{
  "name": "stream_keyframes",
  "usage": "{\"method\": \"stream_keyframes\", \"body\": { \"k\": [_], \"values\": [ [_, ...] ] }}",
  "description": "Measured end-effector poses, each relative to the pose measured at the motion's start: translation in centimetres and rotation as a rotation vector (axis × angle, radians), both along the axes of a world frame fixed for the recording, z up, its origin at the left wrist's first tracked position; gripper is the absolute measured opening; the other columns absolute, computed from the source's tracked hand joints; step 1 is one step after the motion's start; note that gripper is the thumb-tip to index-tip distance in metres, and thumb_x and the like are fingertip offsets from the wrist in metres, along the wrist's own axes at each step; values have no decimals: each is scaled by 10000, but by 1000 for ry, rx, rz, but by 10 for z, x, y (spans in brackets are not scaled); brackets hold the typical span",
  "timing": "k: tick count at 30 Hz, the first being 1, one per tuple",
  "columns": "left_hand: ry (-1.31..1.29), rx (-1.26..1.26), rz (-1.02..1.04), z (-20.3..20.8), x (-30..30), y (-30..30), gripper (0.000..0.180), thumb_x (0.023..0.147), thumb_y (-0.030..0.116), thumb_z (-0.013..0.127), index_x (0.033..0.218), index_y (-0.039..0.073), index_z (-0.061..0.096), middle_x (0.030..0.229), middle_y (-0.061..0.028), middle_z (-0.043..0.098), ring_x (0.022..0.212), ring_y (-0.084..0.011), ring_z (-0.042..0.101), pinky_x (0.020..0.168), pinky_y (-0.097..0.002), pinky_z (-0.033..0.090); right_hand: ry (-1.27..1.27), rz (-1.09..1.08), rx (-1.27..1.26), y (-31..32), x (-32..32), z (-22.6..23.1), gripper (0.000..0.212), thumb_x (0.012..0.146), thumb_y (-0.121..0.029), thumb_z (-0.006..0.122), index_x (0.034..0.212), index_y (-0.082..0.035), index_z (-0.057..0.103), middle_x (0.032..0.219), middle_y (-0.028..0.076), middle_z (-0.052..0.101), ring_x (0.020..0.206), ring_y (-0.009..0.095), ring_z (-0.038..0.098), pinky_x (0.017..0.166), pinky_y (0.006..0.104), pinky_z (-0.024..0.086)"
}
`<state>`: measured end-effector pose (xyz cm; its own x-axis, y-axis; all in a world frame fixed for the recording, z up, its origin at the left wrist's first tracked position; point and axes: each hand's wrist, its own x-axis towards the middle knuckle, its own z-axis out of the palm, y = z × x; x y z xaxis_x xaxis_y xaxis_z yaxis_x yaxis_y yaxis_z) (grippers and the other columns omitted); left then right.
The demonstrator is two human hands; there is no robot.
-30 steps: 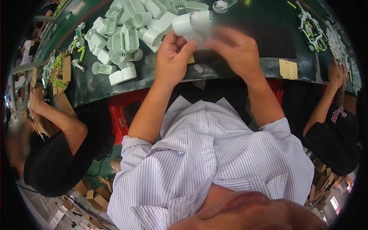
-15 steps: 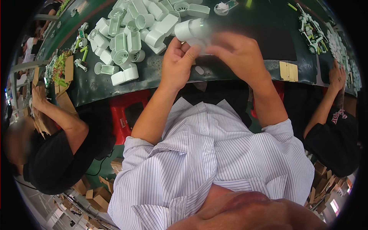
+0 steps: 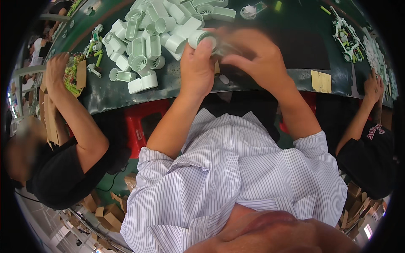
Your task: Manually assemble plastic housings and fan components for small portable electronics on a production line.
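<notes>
My left hand (image 3: 196, 69) is closed around a pale green cylindrical plastic housing (image 3: 196, 38), held above the front part of the table. Its thumb presses near the round end, which is tilted towards me. My right hand (image 3: 263, 52) is just to the right of the housing, with its fingers smeared by motion. Something see-through and blurred shows between the two hands, but I cannot make out what it is. A large heap of similar pale green housings (image 3: 145, 46) lies left of my left hand. Below my hands, a small pale oval piece (image 3: 224, 79) rests on the table.
A black mat (image 3: 306, 50) and a tan block (image 3: 321, 82) lie to the right. Green-and-white assemblies (image 3: 346, 40) sit farther right. At the back is a round white part (image 3: 249, 11). Co-workers' hands are at the left (image 3: 57, 69) and right (image 3: 373, 87).
The housing has tilted so its round end faces me more, and my left thumb has moved up onto it. The left co-worker's hand has moved farther up. The view has shifted slightly.
</notes>
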<state>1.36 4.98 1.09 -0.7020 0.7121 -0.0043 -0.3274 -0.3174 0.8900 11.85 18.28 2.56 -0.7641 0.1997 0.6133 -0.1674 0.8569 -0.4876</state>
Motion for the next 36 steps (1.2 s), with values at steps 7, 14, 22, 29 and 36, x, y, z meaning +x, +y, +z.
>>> {"method": "stream_keyframes", "body": {
  "k": [7,14,22,29,36],
  "values": [
    [168,83,-219,9,-9,-9,821,727,315,803,1381,-19,437,1358,-181,507,1163,-234,551,1024,-371,430,-156,402,-998,15,18,-1,547,750,-158,829,1208,24,592,1088,121,664,951,185,645,860,294,519],
    [681,-92,-394,32,-35,-14,641,701,-15,821,1274,-6,533,1222,-118,610,1108,-208,592,948,-325,488,-154,233,-192,37,25,13,598,724,-320,830,1214,-60,605,985,100,669,825,231,646,739,329,521],
    [441,-51,-423,23,-38,-15,646,714,38,828,1279,-15,521,1192,-124,616,1055,-182,596,912,-316,488,-136,342,-155,52,24,8,653,740,-403,800,1252,-59,584,973,109,669,817,249,643,725,324,515],
    [357,19,-320,15,-27,-10,659,769,138,811,1337,6,503,1112,-70,601,1005,-145,572,871,-273,462,17,346,-70,45,22,7,595,766,-345,777,1254,-61,592,1101,127,661,938,273,656,813,328,534],
    [523,-39,-272,19,-23,-11,643,775,145,806,1326,-4,510,1091,-60,596,1009,-148,566,887,-275,454,-42,354,-501,25,34,2,499,832,-153,737,1296,-64,577,1239,110,622,1070,225,637,850,317,537]
  ]
}}
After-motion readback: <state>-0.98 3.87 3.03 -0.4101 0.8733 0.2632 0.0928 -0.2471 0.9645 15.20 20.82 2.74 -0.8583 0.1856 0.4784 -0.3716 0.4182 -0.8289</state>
